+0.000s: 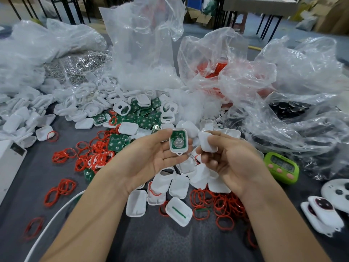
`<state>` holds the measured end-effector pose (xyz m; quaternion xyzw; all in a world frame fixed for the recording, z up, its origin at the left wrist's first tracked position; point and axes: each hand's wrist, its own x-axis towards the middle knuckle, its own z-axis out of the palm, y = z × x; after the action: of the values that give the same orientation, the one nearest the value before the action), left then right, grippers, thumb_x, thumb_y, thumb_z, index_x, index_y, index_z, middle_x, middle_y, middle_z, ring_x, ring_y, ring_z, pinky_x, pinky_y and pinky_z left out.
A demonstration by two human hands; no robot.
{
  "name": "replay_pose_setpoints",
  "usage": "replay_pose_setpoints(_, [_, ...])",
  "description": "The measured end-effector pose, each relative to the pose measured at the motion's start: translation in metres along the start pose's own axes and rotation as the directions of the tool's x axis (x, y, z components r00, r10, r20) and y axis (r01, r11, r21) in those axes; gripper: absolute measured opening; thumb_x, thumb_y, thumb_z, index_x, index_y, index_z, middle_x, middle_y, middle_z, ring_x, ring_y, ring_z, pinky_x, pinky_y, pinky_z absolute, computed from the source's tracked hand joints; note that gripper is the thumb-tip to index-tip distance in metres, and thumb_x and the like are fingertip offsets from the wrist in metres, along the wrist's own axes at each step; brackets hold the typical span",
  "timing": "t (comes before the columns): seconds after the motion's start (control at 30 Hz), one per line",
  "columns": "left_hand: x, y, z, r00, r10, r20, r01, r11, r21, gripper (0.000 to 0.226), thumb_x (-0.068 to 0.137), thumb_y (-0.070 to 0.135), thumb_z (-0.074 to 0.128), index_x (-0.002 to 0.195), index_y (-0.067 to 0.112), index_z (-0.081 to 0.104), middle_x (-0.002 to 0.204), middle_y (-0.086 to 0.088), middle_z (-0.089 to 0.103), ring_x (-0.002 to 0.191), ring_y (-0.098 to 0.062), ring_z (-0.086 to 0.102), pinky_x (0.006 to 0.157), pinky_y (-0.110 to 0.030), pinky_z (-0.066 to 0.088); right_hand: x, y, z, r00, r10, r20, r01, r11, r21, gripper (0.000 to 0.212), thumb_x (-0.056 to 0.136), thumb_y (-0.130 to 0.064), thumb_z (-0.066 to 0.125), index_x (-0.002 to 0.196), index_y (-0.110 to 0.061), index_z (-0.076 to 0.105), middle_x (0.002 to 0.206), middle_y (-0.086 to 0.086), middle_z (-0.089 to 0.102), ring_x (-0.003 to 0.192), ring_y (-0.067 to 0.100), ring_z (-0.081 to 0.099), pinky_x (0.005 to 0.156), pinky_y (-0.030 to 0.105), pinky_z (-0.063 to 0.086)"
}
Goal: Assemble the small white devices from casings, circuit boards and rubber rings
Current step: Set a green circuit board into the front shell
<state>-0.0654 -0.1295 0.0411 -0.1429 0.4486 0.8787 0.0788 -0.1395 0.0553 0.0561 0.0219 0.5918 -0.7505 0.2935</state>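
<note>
Our worktop (151,242) is a heap of loose parts. Above it, our left hand (151,157) pinches an open casing (172,148) with the green board (178,141) seated inside. Our right hand (230,163) curls round a plain cover (206,143) just beside it. We reckon closing's next: line them up, snap shut.

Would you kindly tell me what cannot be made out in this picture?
- Head view: inside of the white casing in the right hand, hidden by its fingers.
- Head view: green timer display, too blurred to read.
- Head view: red parts, veiled by their crumpled plastic bag.
</note>
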Motion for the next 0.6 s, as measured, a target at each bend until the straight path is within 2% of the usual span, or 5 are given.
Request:
replay_pose_setpoints(0.27, [0.0005,-0.0010,-0.0002,1.000,-0.014,0.009,0.014,1.000,0.003,0.046,0.099,0.027,0.053,0.134,-0.002,0.059,0.131,-0.023,0.067,0.122,-0.037,0.066,0.097,-0.040,0.059,-0.0030,-0.0011,0.0043,1.000,-0.030,-0.004,0.030,0.999,-0.039,0.011,0.098,-0.003,0.053,0.101,-0.001,0.064,0.070,0.018,0.070,0.048,0.019,0.058,0.041,0.022,0.042])
replay_pose_setpoints(0.4, [0.0009,-0.0024,-0.0011,1.000,-0.017,0.021,0.016,0.999,0.040,0.051,0.096,0.030,0.054,0.137,0.001,0.058,0.132,-0.020,0.068,0.123,-0.036,0.066,0.096,-0.039,0.059,-0.0016,0.0003,0.0038,0.993,-0.113,-0.043,0.107,0.987,-0.119,0.014,0.096,-0.005,0.065,0.085,-0.014,0.069,0.067,0.006,0.071,0.052,0.019,0.057,0.056,0.031,0.044])
replay_pose_setpoints(0.5, [0.0013,-0.0029,-0.0010,0.999,-0.018,0.027,0.017,0.999,0.035,0.053,0.096,0.033,0.053,0.138,0.001,0.057,0.133,-0.021,0.067,0.125,-0.037,0.063,0.102,-0.043,0.055,-0.0028,0.0007,0.0036,0.974,-0.221,-0.049,0.211,0.965,-0.157,0.018,0.091,-0.007,0.072,0.078,-0.018,0.076,0.067,-0.004,0.071,0.053,0.006,0.058,0.049,0.019,0.045])
replay_pose_setpoints(0.6, [0.0018,-0.0035,0.0004,0.999,-0.007,0.034,0.006,1.000,0.013,0.058,0.094,0.040,0.051,0.140,0.003,0.055,0.135,-0.022,0.065,0.128,-0.040,0.060,0.100,-0.043,0.057,-0.0034,0.0007,0.0031,0.954,-0.301,-0.018,0.294,0.943,-0.158,0.012,0.091,-0.005,0.073,0.082,-0.013,0.077,0.062,-0.009,0.070,0.048,-0.002,0.057,0.049,0.010,0.044])
